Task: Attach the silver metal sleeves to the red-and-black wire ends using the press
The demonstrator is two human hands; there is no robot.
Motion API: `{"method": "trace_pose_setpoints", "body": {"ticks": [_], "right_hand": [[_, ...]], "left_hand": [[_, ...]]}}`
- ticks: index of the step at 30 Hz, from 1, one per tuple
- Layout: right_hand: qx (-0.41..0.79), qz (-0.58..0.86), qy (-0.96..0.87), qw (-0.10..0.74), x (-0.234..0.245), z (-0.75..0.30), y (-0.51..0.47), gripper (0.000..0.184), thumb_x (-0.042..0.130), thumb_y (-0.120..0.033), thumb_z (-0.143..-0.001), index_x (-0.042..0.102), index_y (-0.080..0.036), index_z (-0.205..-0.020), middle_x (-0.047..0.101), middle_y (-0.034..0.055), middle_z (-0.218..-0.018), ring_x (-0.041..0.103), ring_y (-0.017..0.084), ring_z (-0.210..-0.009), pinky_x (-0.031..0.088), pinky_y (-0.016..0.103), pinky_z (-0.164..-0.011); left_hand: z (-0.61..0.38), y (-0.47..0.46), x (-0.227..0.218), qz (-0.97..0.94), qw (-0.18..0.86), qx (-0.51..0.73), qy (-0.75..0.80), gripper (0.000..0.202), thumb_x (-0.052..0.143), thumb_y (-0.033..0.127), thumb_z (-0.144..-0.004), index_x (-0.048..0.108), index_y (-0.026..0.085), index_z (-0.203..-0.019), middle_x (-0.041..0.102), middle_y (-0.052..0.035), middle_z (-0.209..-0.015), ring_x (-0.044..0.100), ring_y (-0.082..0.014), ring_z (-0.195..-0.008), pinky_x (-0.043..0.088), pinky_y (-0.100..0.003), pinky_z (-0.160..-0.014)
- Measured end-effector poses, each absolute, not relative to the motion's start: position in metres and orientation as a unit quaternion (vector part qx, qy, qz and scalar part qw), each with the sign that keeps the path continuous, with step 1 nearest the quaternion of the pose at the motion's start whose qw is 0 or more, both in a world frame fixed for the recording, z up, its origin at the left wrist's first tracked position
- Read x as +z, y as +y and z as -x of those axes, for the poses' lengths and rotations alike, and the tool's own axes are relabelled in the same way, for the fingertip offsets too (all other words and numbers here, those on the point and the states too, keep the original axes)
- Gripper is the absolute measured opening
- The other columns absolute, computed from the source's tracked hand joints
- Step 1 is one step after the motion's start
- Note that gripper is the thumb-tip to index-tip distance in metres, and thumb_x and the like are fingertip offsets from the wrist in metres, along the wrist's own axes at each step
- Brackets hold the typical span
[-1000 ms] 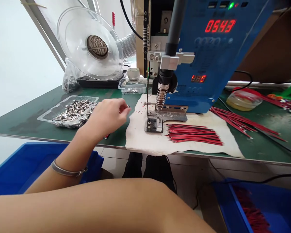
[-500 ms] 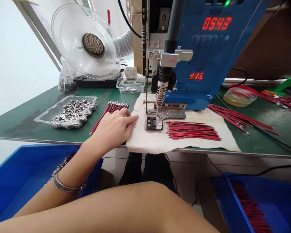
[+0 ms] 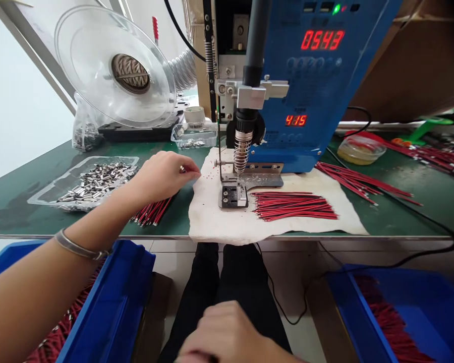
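Observation:
My left hand (image 3: 161, 176) hovers over the green bench just left of the white cloth (image 3: 212, 222), fingers pinched on a small silvery metal piece (image 3: 182, 170). A bundle of red wires with metal tips (image 3: 151, 212) lies under that hand. My right hand (image 3: 227, 333) rests low on my lap in a loose fist; what it may hold is hidden. A small metal fixture (image 3: 232, 194) sits on the cloth under the nozzle of the blue machine (image 3: 306, 85). Several red wires (image 3: 293, 205) lie in a row to the fixture's right.
A clear tray of metal sleeves (image 3: 41, 189) lies at the left. Behind it stands a clear spool (image 3: 113, 65). More red wires (image 3: 355, 181) and a shallow dish (image 3: 363, 148) lie at the right. Blue bins (image 3: 109, 302) (image 3: 431, 307) holding red wires stand below the bench.
My left hand lifted off the cloth edge, moved slightly left and closed into a pinch. My right arm drew back, so the hand now shows on my lap. The view shifted right.

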State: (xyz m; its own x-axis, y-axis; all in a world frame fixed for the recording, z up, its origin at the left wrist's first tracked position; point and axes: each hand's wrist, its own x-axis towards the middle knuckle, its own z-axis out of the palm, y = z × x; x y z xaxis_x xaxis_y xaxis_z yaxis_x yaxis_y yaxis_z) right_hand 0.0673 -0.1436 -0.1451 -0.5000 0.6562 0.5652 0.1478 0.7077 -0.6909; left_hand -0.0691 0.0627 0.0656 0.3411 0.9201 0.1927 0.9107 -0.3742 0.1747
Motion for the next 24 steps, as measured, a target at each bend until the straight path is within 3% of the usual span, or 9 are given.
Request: {"method": "trace_pose_setpoints", "body": {"ticks": [2,5,7,12,18,24], "right_hand": [[0.267,0.374,-0.75,0.476,-0.153,-0.102,-0.141,0.023,0.059,-0.033,-0.089,0.066,-0.022,-0.07,0.058,-0.0035,-0.049,0.054,0.013,-0.044,0.045,0.03,-0.052],[0.237,0.451,-0.746,0.429,-0.166,-0.141,-0.155,0.015,0.063,-0.029,-0.083,0.066,-0.023,-0.07,0.052,-0.004,-0.045,0.054,0.015,-0.041,0.045,0.029,-0.049],[0.227,0.468,-0.743,0.421,-0.178,-0.152,-0.164,0.014,0.061,-0.028,-0.083,0.065,-0.023,-0.07,0.051,-0.0039,-0.044,0.054,0.015,-0.039,0.044,0.028,-0.045],[0.187,0.5,-0.733,0.421,-0.213,-0.148,-0.173,0.027,0.048,-0.028,-0.093,0.064,-0.022,-0.072,0.051,-0.0011,-0.046,0.051,0.016,-0.037,0.041,0.029,-0.043],[0.158,0.495,-0.749,0.412,-0.24,-0.146,-0.177,0.021,0.057,-0.021,-0.095,0.066,-0.022,-0.076,0.052,-0.0037,-0.05,0.051,0.011,-0.043,0.039,0.026,-0.051],[0.147,0.492,-0.751,0.414,-0.243,-0.147,-0.175,0.023,0.055,-0.02,-0.096,0.065,-0.022,-0.075,0.05,-0.0039,-0.05,0.049,0.011,-0.044,0.036,0.026,-0.05]], "left_hand": [[0.069,0.07,0.071,-0.815,0.035,0.147,0.559,0.027,0.058,0.038,-0.085,0.081,0.023,-0.088,0.075,-0.0063,-0.08,0.062,-0.0216,-0.069,0.041,-0.032,-0.07],[0.069,0.075,0.076,-0.805,0.065,0.165,0.565,0.027,0.062,0.041,-0.083,0.081,0.022,-0.084,0.065,-0.0026,-0.059,0.048,-0.0155,-0.052,0.038,-0.031,-0.063],[0.069,0.075,0.076,-0.803,0.09,0.161,0.567,0.025,0.064,0.041,-0.081,0.081,0.022,-0.082,0.061,-0.001,-0.055,0.045,-0.0145,-0.051,0.037,-0.03,-0.061],[0.069,0.076,0.073,-0.838,0.172,0.098,0.508,0.021,0.066,0.039,-0.081,0.079,0.024,-0.083,0.073,-0.0019,-0.078,0.061,-0.0176,-0.071,0.044,-0.029,-0.07],[0.069,0.084,0.081,-0.855,0.187,-0.025,0.482,0.032,0.066,0.043,-0.083,0.079,0.019,-0.099,0.073,-0.0025,-0.085,0.059,-0.0171,-0.074,0.043,-0.029,-0.073],[0.069,0.093,0.082,-0.857,0.198,-0.052,0.473,0.03,0.066,0.042,-0.083,0.08,0.02,-0.097,0.072,-0.0014,-0.083,0.057,-0.0177,-0.075,0.041,-0.028,-0.072]]}}
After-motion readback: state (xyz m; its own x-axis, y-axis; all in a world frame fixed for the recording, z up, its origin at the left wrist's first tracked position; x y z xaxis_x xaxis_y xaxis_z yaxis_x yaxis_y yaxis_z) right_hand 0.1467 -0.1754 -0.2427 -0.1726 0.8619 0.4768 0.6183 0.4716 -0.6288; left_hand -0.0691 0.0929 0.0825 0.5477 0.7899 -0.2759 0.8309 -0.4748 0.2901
